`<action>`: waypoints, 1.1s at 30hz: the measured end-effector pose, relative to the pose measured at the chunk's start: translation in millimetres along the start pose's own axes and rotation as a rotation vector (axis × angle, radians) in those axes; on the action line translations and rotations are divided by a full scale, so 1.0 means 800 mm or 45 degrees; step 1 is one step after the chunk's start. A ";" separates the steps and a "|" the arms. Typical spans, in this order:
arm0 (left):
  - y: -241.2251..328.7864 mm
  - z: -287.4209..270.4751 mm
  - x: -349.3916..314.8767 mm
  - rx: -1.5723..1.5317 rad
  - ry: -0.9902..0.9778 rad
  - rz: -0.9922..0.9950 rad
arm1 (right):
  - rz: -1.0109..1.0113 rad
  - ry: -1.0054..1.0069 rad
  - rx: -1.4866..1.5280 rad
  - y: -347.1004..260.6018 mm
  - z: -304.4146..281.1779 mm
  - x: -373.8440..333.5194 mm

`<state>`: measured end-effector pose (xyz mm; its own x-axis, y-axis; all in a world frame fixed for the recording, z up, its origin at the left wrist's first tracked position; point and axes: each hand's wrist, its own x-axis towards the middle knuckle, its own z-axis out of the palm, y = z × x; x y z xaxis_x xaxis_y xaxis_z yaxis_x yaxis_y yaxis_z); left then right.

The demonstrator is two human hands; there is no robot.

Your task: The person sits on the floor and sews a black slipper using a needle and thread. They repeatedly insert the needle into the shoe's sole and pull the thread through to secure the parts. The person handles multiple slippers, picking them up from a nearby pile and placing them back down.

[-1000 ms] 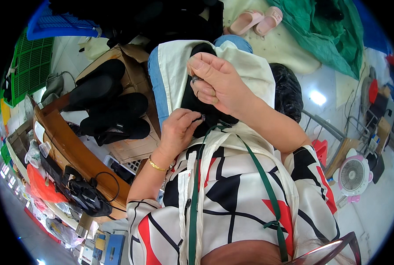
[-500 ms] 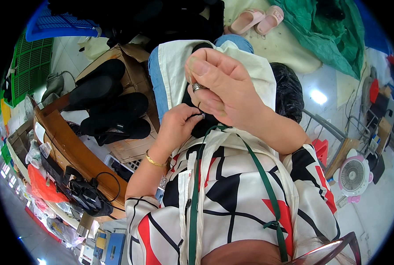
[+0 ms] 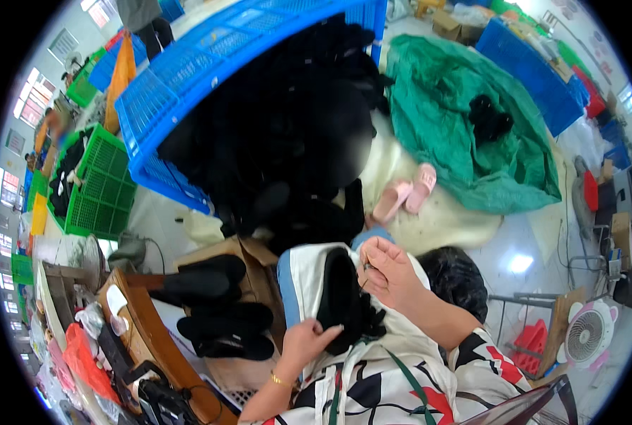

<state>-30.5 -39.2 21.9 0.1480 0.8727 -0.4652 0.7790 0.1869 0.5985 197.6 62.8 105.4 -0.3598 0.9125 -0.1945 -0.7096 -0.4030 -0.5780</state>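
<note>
Far on the floor (image 3: 504,273) are a blue basket (image 3: 171,103) and pink slippers (image 3: 419,190). Near, the left hand (image 3: 304,343) holds a black piece (image 3: 337,287) on an apron (image 3: 307,269); the right hand (image 3: 389,275) pinches (what, I can't tell).

Cannot see into the right hand (image 3: 394,278) past its curled fingers, nor the part of the black shoe (image 3: 338,289) beneath the left hand (image 3: 306,344). Can see the glasses (image 3: 570,397) only partly, cut off at the lower edge.

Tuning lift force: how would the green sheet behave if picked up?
Probably floppy: the green sheet lies in loose folds. Likely light for its spread, since it looks thin. The black bundle resting on it might slide off.
</note>
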 end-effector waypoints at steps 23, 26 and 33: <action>-0.026 -0.111 0.012 -1.044 0.707 0.436 | -0.222 -0.199 -0.033 -0.033 0.017 -0.070; -0.015 -0.160 0.025 -0.770 0.617 0.413 | -0.202 -0.072 0.038 -0.036 0.004 -0.070; -0.052 -0.067 0.131 -0.312 0.455 0.452 | -0.167 0.376 0.099 -0.006 -0.068 -0.042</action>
<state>-80.2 68.9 -16.8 0.1264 0.9918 0.0167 0.5482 -0.0838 0.8321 246.2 37.8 72.0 -0.0792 0.9334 -0.3499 -0.7865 -0.2742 -0.5534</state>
